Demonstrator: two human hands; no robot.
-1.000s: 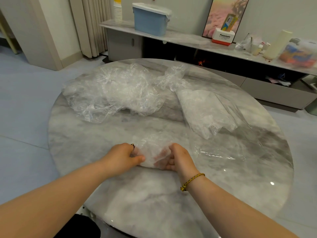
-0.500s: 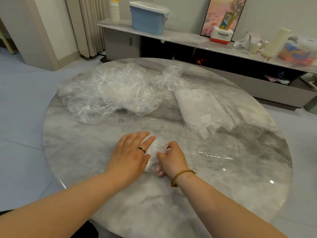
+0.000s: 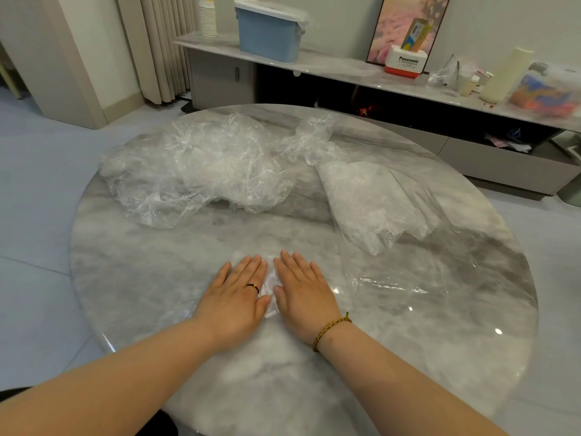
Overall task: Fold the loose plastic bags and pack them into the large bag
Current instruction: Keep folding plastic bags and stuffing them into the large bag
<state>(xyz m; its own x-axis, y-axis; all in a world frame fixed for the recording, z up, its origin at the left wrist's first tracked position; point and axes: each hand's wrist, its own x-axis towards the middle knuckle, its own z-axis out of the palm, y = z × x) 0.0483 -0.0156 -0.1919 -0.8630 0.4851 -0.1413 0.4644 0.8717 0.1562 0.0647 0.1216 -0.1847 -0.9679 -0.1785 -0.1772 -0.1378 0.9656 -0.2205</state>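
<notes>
On the round marble table (image 3: 132, 278) a small folded clear plastic bag (image 3: 271, 286) lies flat near the front middle. My left hand (image 3: 234, 297) and my right hand (image 3: 303, 292) press on it side by side, palms down, fingers straight; most of the bag is hidden under them. A heap of crumpled loose clear bags (image 3: 195, 171) lies at the back left. The large clear bag (image 3: 374, 199) lies at the right, with whitish folded bags inside, its open mouth spread toward the front right.
A small crumpled bag (image 3: 311, 136) sits at the back middle of the table. Behind the table runs a low marble shelf (image 3: 345, 66) with a blue bin (image 3: 267, 31), paper cups, a red and white box and clutter. Grey floor surrounds the table.
Both hands went from gripping and folding the small bag to lying flat on it. The left hand flattened first, then the right opened beside it.
</notes>
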